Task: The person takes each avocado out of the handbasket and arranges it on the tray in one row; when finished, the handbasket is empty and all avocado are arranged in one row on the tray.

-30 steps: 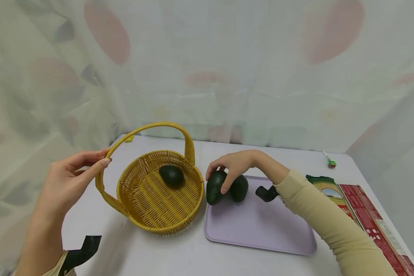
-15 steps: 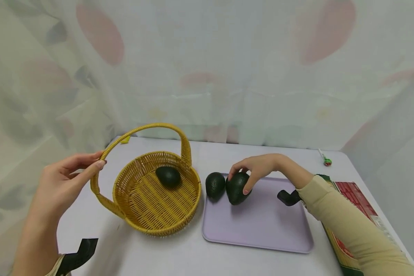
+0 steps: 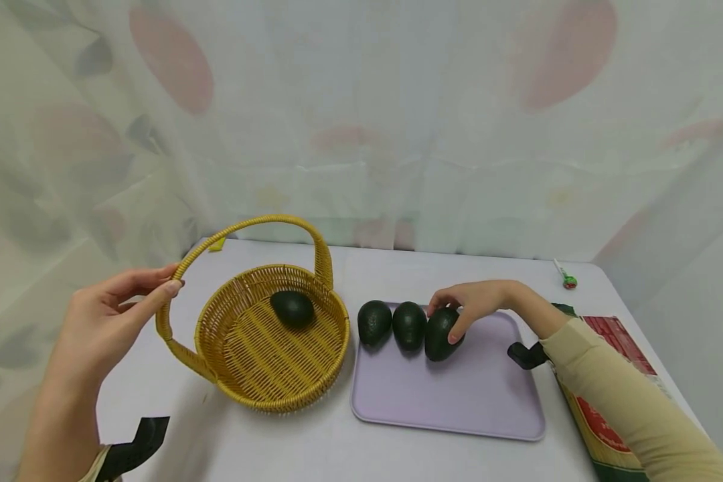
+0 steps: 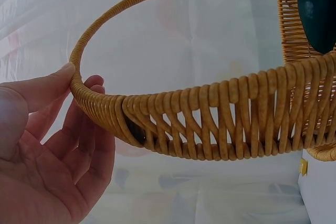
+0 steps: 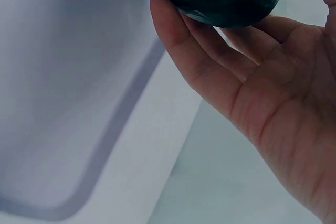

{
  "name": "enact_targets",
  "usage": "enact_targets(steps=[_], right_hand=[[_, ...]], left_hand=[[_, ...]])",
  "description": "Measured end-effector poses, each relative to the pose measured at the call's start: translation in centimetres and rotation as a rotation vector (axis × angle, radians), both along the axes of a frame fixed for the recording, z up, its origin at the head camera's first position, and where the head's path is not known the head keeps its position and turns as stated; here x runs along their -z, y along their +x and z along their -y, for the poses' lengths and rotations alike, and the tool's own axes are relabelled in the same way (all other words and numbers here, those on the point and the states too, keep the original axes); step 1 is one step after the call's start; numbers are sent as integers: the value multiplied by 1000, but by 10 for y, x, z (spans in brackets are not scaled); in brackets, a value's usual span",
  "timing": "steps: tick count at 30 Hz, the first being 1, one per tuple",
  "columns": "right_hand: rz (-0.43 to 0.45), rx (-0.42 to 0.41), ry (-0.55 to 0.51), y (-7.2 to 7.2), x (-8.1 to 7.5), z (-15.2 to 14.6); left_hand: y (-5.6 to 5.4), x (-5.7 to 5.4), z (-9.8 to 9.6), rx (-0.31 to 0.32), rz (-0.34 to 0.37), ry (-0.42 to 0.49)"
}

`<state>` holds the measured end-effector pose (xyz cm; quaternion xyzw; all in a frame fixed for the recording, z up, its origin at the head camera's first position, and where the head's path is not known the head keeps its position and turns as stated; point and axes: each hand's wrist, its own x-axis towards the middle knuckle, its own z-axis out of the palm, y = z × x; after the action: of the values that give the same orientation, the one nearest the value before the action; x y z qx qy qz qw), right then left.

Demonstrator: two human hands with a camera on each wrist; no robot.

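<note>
My left hand (image 3: 117, 304) pinches the handle (image 3: 250, 221) of a yellow woven basket (image 3: 277, 398) between thumb and fingers; the left wrist view shows the thumb on the handle's near bend. One dark green avocado (image 3: 293, 309) lies inside the basket, toward its back. On the right, my right hand (image 3: 478, 304) grips another avocado (image 3: 442, 335) from above, at the back part of a pale purple tray (image 3: 452, 415). Two more avocados, a left one (image 3: 375, 324) and a middle one (image 3: 409, 327), stand side by side on the tray, just left of the held one.
Right of the tray lies a green, yellow and red package (image 3: 602, 428), partly under the right sleeve (image 3: 626, 388). A lollipop (image 3: 569, 281) lies at the back right. A small yellow object (image 3: 217, 245) sits behind the basket. A patterned curtain (image 3: 361, 120) hangs behind the white table.
My right hand has moved rightward with its avocado, past the left and middle avocados, which now both show. The left hand keeps its hold on the basket handle.
</note>
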<state>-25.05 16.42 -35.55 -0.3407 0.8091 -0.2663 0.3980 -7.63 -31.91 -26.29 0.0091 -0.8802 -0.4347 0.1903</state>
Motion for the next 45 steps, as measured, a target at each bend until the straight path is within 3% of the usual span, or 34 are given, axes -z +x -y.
enact_targets(steps=[20, 39, 45], right_hand=[[18, 79, -41, -9, 27, -12], [-10, 114, -103, -7, 27, -21], [-91, 121, -139, -7, 26, -20]], left_hand=[[2, -1, -2, -4, -15, -18], [2, -2, -3, -5, -21, -15], [3, -2, -4, 0, -43, -16]])
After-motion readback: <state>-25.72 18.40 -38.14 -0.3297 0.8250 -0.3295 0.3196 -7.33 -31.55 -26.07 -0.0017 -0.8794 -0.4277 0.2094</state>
